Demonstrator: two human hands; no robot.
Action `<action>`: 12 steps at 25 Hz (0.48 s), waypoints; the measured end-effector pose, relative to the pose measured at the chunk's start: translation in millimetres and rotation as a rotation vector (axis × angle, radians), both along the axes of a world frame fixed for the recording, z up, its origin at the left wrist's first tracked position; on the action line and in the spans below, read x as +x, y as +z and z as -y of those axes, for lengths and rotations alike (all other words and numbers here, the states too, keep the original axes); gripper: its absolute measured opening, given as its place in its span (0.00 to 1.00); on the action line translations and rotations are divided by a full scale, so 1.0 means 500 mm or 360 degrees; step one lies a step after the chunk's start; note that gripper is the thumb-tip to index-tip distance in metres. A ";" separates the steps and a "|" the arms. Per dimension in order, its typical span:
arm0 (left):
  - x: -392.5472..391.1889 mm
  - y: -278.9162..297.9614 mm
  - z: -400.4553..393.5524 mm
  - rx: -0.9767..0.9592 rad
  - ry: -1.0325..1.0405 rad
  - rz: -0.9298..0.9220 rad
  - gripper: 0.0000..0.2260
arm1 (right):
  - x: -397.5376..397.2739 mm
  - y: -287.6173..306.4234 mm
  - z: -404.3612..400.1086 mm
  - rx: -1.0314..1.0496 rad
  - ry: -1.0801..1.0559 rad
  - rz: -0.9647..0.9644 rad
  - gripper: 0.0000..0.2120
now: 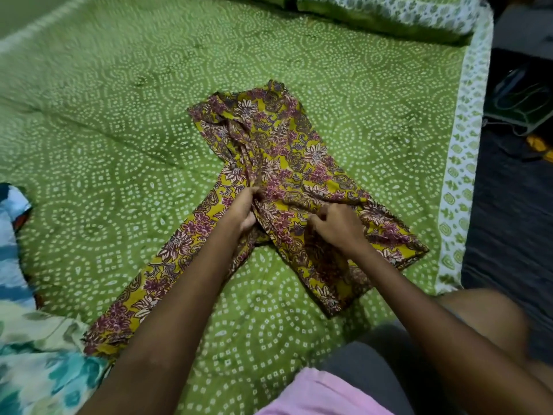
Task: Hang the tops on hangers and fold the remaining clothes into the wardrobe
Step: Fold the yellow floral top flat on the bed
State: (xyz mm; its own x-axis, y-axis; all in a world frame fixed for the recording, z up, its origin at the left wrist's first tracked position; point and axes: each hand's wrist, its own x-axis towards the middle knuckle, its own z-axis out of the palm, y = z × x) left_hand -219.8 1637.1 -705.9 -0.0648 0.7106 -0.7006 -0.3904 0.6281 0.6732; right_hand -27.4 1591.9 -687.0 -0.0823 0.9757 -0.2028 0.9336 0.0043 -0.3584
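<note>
On the bed: the yellow floral garment (pixel 278 163) is lying spread over the green bedspread (pixel 119 130) (one leg is trailing toward the near left).
Left hand (pixel 244 211): gripping a bunched fold at the garment's middle.
Right hand (pixel 336 224): just beside the left, pinching the same cloth.
Left of both hands: blue-and-white clothes (pixel 27 339) are lying heaped.
</note>
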 end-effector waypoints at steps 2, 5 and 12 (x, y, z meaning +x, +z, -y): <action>-0.002 0.014 -0.024 0.0090 -0.0013 0.0123 0.12 | -0.032 -0.004 -0.038 0.0102 -0.0045 -0.0275 0.13; -0.003 0.035 -0.080 0.0188 -0.0045 0.0208 0.13 | -0.092 -0.020 -0.061 0.0114 -0.0037 -0.0580 0.12; -0.053 0.037 -0.222 0.0237 0.0162 0.0180 0.08 | -0.162 -0.049 -0.039 -0.0201 0.0266 -0.0464 0.31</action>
State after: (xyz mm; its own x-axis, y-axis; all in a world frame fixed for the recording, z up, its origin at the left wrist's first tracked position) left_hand -246.4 1747.9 -687.6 -0.0685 0.8006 -0.5953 -0.5254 0.4783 0.7037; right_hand -108.7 1611.4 -711.7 -0.3109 0.9125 -0.2657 0.7822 0.0869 -0.6170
